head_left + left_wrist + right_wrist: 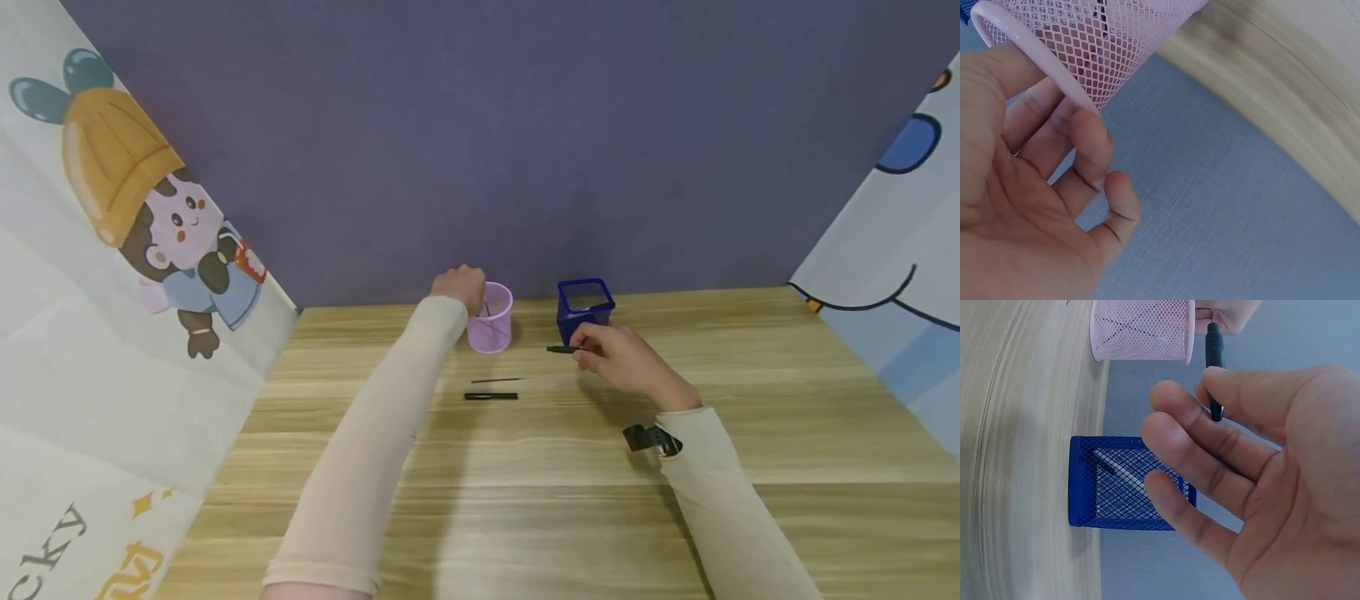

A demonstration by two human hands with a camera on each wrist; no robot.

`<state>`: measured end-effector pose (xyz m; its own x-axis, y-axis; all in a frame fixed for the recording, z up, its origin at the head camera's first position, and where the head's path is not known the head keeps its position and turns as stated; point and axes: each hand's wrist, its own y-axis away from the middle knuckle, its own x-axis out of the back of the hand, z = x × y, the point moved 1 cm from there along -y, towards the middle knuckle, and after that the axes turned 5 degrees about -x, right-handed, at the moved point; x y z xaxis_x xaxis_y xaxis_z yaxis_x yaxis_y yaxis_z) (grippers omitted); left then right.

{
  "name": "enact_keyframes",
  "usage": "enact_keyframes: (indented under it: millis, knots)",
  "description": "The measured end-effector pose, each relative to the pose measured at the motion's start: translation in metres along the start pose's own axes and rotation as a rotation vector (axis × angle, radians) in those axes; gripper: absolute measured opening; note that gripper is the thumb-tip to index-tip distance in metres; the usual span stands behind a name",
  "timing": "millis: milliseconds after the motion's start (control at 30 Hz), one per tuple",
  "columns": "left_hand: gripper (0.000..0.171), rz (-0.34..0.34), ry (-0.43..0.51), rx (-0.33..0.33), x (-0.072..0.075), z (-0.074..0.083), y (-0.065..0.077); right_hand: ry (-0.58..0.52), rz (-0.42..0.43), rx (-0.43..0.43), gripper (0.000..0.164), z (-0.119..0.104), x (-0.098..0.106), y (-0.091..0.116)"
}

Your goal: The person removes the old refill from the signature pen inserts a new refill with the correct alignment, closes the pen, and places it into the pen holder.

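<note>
- Pinches a slim black cylindrical pen (561, 349) between thumb and finger of the right hand (618, 360), with the other fingers loosely bent.
- Holds that pen, in the head view, just in front of a dark blue square mesh holder (567, 327), open at the top.
- Shows through the blue mesh a pale slender stick (1127, 477) with a dark end, leaning inside (clearest from the right wrist).
- Has the left hand (459, 286) at the mouth of a pale pink round mesh cup (491, 340), fingers bent and partly behind the rim (impossible to tell whether gripping anything there).
- Stands, as to the pink cup, upright to the left of the blue holder, apart from it, with thin dark sticks (1138, 326) crossed inside.
- Lie in front of the pink cup: a thin dark rod (497, 380) and, nearer the person, a thicker glossy black pen (491, 396), roughly parallel.
- Wears long cream sleeves (382, 433) and a black wrist strap (651, 438) on the right.
- Works at a wood-grained table (570, 525) before a plain grey-blue panel (525, 150).
</note>
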<state>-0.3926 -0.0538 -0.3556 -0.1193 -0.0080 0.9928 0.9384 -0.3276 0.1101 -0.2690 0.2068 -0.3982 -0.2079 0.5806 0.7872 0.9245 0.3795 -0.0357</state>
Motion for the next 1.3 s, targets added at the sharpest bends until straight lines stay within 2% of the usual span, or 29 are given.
enact_keyframes:
  millis: [133, 400, 600, 900, 1067, 1300]
  knots:
    - [0.016, -0.018, 0.009, 0.014, -0.001, 0.0, -0.001, -0.008, 0.001, 0.0, 0.015, -0.001, 0.001, 0.0]
    - [0.009, -0.005, 0.096, -0.055, 0.007, -0.004, 0.006, 0.005, 0.002, 0.013, 0.015, -0.002, 0.001, 0.0]
    - [0.014, 0.013, 0.153, -0.084, 0.016, -0.013, 0.014, 0.012, 0.005, 0.019, 0.015, -0.002, 0.002, 0.0]
    - [0.019, 0.159, 0.237, -0.082, 0.023, -0.033, 0.038, 0.021, 0.016, 0.026, 0.014, 0.0, 0.002, -0.001]
    - [0.019, 0.2, 0.294, -0.093, 0.015, -0.047, 0.059, 0.018, 0.015, 0.019, 0.015, 0.001, 0.002, -0.001]
    - [0.015, 0.25, 0.335, -0.122, -0.017, -0.061, 0.075, 0.03, 0.013, 0.018, 0.014, 0.0, 0.003, -0.001]
